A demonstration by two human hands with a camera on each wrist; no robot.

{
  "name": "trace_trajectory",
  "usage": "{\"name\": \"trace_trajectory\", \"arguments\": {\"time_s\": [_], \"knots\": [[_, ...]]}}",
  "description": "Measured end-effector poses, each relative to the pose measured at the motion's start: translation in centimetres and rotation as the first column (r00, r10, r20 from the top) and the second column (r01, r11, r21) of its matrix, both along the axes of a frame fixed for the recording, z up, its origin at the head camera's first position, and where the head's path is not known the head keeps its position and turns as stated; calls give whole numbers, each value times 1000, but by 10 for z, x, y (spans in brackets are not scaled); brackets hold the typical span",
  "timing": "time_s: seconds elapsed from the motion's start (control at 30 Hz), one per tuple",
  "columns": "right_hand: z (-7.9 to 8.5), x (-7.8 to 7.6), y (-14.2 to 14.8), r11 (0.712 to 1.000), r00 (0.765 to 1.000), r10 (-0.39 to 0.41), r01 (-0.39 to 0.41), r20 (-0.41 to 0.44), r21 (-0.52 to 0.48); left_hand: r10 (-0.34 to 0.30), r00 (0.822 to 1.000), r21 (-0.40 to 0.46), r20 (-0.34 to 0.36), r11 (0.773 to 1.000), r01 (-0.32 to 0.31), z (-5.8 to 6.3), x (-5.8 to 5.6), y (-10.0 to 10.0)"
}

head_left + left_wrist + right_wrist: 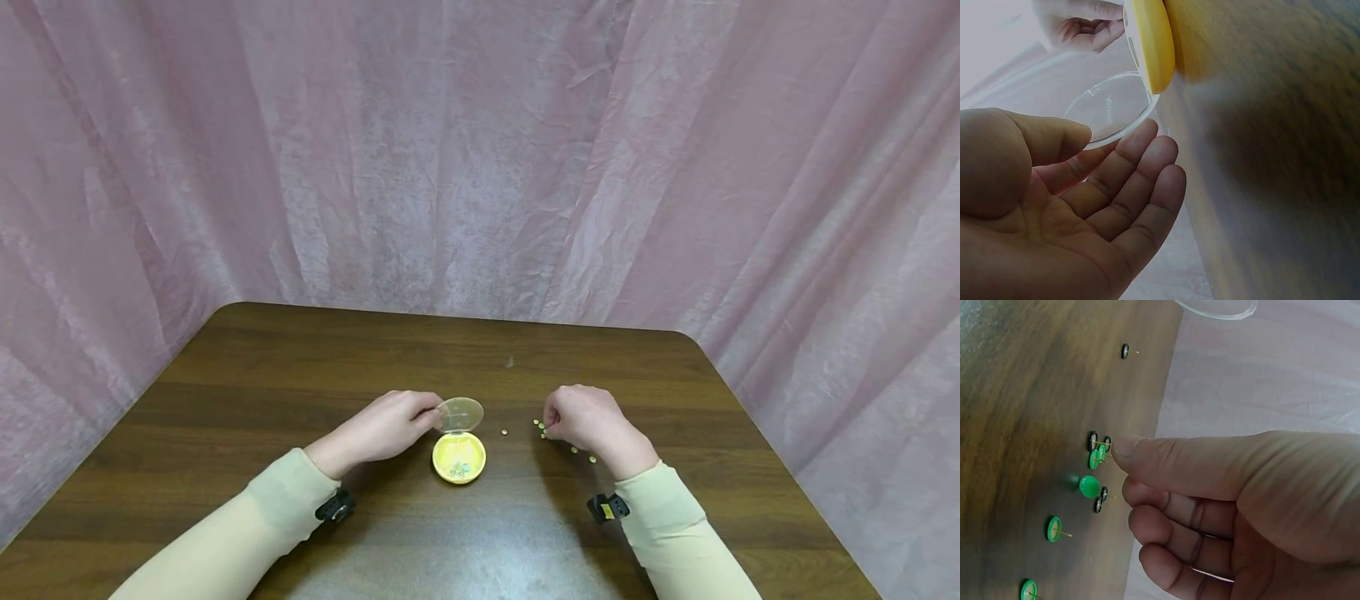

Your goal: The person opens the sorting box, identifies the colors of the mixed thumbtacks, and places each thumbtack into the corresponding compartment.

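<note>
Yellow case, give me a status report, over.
Left hand pinching clear lid. Right hand beside loose thumbtacks, grip unclear. Yellow case open, small pieces inside. Nothing visibly obstructing.

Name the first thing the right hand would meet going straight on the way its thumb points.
Most likely the close group of green and black thumbtacks on the table, just ahead of the right hand in its wrist view; depth is unclear, so it may already touch one.

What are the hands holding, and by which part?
The left hand pinches the clear lid by its rim. Whether the right hand, by the thumbtacks, holds one cannot be told.
</note>
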State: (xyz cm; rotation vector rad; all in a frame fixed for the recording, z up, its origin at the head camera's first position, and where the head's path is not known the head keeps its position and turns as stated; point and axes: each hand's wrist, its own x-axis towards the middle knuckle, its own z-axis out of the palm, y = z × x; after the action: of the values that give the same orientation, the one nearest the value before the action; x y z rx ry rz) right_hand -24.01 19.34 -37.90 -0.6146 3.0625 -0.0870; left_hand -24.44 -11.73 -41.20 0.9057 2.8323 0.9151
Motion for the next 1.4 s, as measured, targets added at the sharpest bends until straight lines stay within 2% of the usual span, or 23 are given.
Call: {"name": "trace_trajectory", "arguments": {"time_s": [0.57,1.4], "knots": [[-9,0,-7,997,999,28,-25,-45,68,3,1000,-6,-12,1000,-3,0,1,0],[-10,0,-5,997,996,32,-26,-82,71,-7,1000,-7,7,1000,7,0,0,0]]}}
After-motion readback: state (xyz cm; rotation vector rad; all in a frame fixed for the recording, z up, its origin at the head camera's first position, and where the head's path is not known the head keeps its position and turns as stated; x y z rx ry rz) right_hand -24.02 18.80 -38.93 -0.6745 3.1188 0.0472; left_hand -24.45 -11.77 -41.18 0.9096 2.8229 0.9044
